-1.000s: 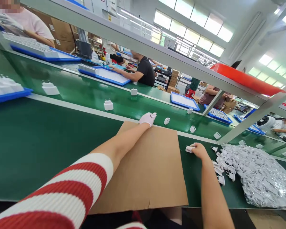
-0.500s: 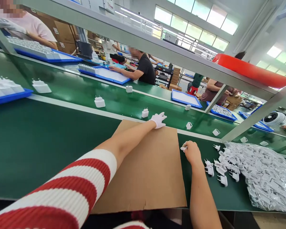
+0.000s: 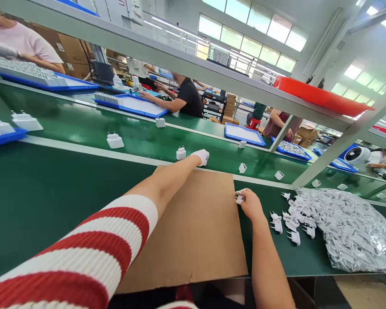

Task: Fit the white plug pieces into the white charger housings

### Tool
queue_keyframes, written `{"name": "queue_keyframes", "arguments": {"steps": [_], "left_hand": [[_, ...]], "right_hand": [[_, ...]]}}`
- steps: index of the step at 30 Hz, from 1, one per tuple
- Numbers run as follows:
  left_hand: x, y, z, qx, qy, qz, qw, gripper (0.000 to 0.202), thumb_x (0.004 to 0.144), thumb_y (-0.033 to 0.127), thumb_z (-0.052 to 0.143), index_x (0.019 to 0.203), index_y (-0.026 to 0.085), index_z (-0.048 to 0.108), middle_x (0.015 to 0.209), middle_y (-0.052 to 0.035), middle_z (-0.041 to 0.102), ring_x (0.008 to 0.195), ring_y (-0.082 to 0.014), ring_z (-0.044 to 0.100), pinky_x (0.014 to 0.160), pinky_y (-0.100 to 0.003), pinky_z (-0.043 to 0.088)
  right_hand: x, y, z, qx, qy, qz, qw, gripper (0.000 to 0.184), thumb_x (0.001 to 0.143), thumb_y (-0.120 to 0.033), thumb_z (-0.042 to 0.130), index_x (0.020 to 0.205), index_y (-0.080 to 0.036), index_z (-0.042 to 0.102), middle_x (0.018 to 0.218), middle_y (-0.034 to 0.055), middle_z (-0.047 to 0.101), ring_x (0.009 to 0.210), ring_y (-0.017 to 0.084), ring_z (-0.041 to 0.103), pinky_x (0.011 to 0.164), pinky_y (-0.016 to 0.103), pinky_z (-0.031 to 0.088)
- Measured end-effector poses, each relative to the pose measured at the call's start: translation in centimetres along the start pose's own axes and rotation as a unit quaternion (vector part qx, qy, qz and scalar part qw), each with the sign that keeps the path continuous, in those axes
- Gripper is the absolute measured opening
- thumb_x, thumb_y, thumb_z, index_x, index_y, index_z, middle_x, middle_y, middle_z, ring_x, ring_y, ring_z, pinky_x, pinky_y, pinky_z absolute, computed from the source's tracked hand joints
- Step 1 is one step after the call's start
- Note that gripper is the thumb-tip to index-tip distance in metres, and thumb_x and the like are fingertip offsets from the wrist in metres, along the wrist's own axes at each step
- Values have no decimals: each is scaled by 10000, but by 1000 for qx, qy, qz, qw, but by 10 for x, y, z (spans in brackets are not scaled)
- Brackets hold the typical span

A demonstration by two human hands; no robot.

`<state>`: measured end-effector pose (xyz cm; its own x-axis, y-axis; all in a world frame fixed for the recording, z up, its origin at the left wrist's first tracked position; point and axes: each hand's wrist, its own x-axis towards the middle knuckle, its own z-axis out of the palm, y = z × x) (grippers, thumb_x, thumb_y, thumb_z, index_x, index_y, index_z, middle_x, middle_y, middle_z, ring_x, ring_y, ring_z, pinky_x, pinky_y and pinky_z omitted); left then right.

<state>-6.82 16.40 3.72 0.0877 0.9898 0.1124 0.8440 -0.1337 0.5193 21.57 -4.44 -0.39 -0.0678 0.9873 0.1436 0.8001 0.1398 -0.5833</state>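
Note:
My left hand (image 3: 201, 157), in a white glove, reaches over the far edge of a cardboard sheet (image 3: 193, 231) to the green conveyor belt. Its fingers are curled round a small white charger; dark spots show at its end, and most of it is hidden. A white two-pin charger (image 3: 180, 153) stands on the belt just left of that hand. Beside the sheet's right edge, my right hand (image 3: 251, 202) pinches a white plug piece (image 3: 240, 199), with white covers on the fingertips. Several loose white plug pieces (image 3: 294, 237) lie to its right.
A clear plastic bag (image 3: 357, 227) full of white plug pieces lies at the right. A slanted metal post (image 3: 328, 148) and a shelf rail cross the view. Co-workers and blue trays (image 3: 244, 134) are beyond the belt (image 3: 141, 148). A red basin (image 3: 321, 96) rests on the shelf.
My left hand's spread fingers have curled in around the charger. Chargers on the belt have shifted left. The view has turned slightly, and my right hand still pinches the plug piece.

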Motion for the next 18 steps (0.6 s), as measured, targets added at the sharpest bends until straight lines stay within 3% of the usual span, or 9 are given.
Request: {"name": "queue_keyframes", "arguments": {"steps": [2,5,8,12,15,18], "left_hand": [[-10,1,-6,38,-32,12,999,206,660,278,803,850,199,813,1008,-155,776,989,-339,753,915,-384,574],[-39,9,-8,76,-50,47,995,192,741,329,761,878,208,819,1122,-155,768,1039,-344,748,942,-377,559],[-85,19,-3,87,-63,79,991,196,796,360,732,904,221,820,1154,-142,761,1043,-340,749,964,-383,547],[-148,28,8,59,-108,101,987,209,780,423,775,907,263,821,1114,-110,775,1040,-332,747,970,-377,542],[-178,27,19,25,-129,87,988,254,764,428,797,979,297,827,1147,-80,790,1070,-330,742,976,-371,544],[-191,23,36,-66,-113,51,990,297,797,408,783,1072,302,821,1142,-32,809,1067,-289,741,965,-326,554]], "right_hand": [[-1,1,-3,-5,16,0,1000,497,740,-5,608,1087,-263,852,1048,54,703,946,225,701,907,372,595],[2,-1,2,100,71,9,992,377,746,-63,657,1029,-230,844,1113,76,692,1036,232,720,998,394,614],[8,-13,17,263,97,20,960,243,742,-230,785,984,-231,814,1155,91,719,1079,249,739,1034,426,629],[10,-32,37,413,60,44,908,409,645,-417,931,955,-227,744,1012,76,801,990,262,775,1009,473,635],[10,-34,40,335,40,36,941,338,643,-359,927,912,-233,766,955,50,815,964,256,766,1033,489,609],[11,-30,38,240,33,49,969,251,690,-296,886,924,-256,806,976,29,824,975,249,756,1063,493,586]]}}
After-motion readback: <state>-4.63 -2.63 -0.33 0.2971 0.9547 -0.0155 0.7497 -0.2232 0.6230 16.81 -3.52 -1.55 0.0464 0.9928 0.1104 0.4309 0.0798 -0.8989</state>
